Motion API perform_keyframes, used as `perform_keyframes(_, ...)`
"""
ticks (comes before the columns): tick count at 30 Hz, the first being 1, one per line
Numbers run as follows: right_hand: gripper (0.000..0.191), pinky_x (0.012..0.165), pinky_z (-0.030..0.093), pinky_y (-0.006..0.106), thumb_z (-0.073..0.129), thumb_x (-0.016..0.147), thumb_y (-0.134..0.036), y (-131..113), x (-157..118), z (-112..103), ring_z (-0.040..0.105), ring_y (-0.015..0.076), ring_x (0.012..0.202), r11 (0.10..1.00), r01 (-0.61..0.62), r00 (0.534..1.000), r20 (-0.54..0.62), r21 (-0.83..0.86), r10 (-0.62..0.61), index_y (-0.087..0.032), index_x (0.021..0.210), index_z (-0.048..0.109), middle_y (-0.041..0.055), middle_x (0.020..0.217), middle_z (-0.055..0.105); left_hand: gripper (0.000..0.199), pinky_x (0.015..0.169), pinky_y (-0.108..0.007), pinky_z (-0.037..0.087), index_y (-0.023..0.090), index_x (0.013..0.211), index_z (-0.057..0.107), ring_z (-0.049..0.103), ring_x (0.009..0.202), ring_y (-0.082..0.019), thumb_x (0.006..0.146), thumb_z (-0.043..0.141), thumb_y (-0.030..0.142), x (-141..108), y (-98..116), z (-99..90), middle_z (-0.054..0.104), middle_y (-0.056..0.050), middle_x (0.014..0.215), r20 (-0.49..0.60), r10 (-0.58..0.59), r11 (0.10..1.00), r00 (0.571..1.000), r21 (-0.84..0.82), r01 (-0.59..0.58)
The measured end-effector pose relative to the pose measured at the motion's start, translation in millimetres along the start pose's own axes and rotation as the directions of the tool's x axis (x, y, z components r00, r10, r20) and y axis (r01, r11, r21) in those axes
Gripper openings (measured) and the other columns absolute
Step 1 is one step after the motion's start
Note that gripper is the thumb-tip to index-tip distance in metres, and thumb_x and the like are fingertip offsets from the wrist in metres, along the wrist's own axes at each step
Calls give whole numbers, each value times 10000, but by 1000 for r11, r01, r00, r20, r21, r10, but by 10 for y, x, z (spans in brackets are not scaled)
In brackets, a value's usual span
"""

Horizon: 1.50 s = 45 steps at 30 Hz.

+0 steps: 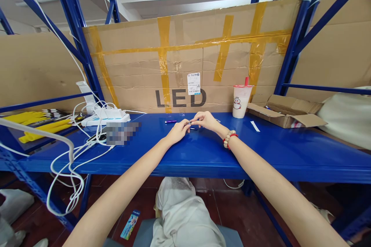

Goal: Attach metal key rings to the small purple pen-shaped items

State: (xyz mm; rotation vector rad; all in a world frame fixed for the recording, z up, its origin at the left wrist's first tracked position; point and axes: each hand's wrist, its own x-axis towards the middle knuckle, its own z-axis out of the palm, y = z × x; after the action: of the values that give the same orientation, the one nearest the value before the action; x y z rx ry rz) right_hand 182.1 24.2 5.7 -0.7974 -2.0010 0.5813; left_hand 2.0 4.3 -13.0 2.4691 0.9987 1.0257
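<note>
My left hand (pixel 177 132) and my right hand (pixel 206 120) meet over the middle of the blue shelf top (pixel 199 153). The fingers of both are pinched around a small dark, shiny piece (pixel 189 122), too small to name. Left of my left hand's fingertips lies a purple pen-like tube (pixel 170 122). Just below the pinched fingers is another thin dark piece (pixel 193 128), partly hidden by the hands. A beaded bracelet (pixel 230 139) with a red cord circles my right wrist.
White cables (pixel 87 146) and a power strip (pixel 106 117) crowd the left side, beside yellow-handled items (pixel 48 129). A drink cup (pixel 242 101) with a red straw stands behind right, near an open cardboard box (pixel 286 114). A white strip (pixel 255 126) lies before them. Taped cardboard (pixel 139 73) walls the back.
</note>
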Motion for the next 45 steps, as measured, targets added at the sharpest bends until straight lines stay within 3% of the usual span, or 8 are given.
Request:
perform_keyframes(20, 350, 429, 407, 231, 687, 596, -476, 0, -18, 60, 518, 89, 426, 993, 14, 999, -44, -121, -20, -128, 637, 686, 57, 706, 623, 107, 695, -263, 455, 182, 846, 515, 611, 735, -161, 808, 476, 274, 8, -39, -5, 649, -20, 750, -57, 6, 1000, 998, 11, -5)
perform_keyframes(30, 392, 385, 362, 200, 691, 585, -485, -80, -28, 79, 470, 82, 426, 991, -131, 991, -24, -34, 130, -107, 688, 686, 41, 559, 608, 68, 687, -275, 447, 193, 834, 481, 609, 748, -169, 804, 476, 253, 1, -42, -10, 645, -16, 766, -62, -3, 999, 998, 39, 5)
perform_keyframes(38, 406, 389, 350, 202, 684, 584, -506, -96, -25, 75, 460, 81, 427, 992, -129, 991, -21, -8, 129, -111, 678, 679, 29, 536, 593, 95, 716, -289, 455, 198, 848, 490, 610, 727, -163, 819, 470, 286, 0, -16, 2, 647, -12, 753, -80, -57, 998, 995, -17, 56)
perform_keyframes(45, 404, 402, 358, 195, 696, 577, -494, -116, -9, 51, 454, 66, 444, 986, -148, 987, -49, 70, 152, -115, 715, 671, 38, 625, 621, 171, 632, -246, 428, 189, 873, 497, 577, 642, -140, 857, 399, 328, -13, 81, -17, 601, 8, 664, -89, -31, 999, 996, -23, 29)
